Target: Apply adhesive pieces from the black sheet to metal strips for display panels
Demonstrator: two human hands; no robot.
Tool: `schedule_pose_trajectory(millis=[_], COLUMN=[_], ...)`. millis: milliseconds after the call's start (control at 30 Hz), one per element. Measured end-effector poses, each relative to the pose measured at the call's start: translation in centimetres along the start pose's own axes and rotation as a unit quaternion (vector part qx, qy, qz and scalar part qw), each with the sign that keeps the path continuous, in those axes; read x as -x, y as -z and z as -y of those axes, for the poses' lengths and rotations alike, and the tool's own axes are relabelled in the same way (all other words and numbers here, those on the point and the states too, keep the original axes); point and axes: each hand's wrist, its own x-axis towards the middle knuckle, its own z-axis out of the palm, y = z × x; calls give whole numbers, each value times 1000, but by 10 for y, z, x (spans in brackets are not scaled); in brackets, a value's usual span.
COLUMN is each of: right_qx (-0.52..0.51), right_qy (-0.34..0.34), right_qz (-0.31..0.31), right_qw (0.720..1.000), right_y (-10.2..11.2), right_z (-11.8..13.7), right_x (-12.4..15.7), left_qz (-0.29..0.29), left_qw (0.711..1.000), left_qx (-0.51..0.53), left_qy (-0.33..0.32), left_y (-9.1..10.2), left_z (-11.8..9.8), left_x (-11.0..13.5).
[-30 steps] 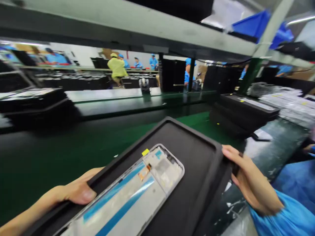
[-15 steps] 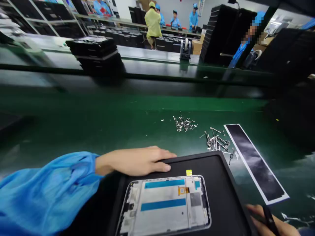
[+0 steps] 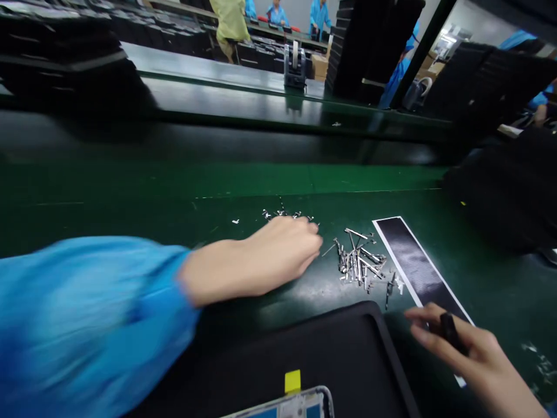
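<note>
— Left hand (image 3: 278,255)?
— Fingers curled over a scatter of small metal parts (image 3: 287,216) on the green belt (image 3: 130,197); grip unclear, blurred.
— Right hand (image 3: 470,354)?
— Closed around a dark tool (image 3: 448,331) (slim), above the black strip (image 3: 409,261). Second pile of parts (image 3: 361,261) between the hands; black tray (image 3: 348,360) nearest.

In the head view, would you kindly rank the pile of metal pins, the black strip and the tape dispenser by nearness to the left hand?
1. Pile of metal pins, just right of the left hand.
2. Black strip, farther right.
3. Tape dispenser, far back.
</note>
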Motion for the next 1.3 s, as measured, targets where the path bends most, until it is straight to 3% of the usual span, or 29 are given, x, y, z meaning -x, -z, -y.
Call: schedule_pose_trajectory(millis=[133,233,333,567,700,933,1133,1300], right_qx=[-58,-98,-97,-118,-162,-233,-255,-212], right_qy=[-23,-24,16,83,90,91,95,136], right_qz=[-95,-101,-101,-103,-78,-14,-5,2], right_qw=[994,990,990,984,980,968,962,968], right_y=[-7,-15,-21,-34,-42,-41,-27,-8], right_z=[16,16,20,44,53,59,59,53], right_x=[-30,-38,-41,-53,-61,-64,-47,-23], left_qz=[24,23,21,20,50,94,75,72], left_qw=[997,997,998,984,951,886,892,913], left_qx=[-20,-17,3,163,291,440,433,398], left_qy=[64,76,62,64,94,108,103,53], left_y=[-24,-38,-43,-14,0,-1,8,11], left_z=[-16,-24,-25,-28,-34,-47,-64,-84], left_x=[-53,-59,-53,-40,-38,-40,-33,-25])
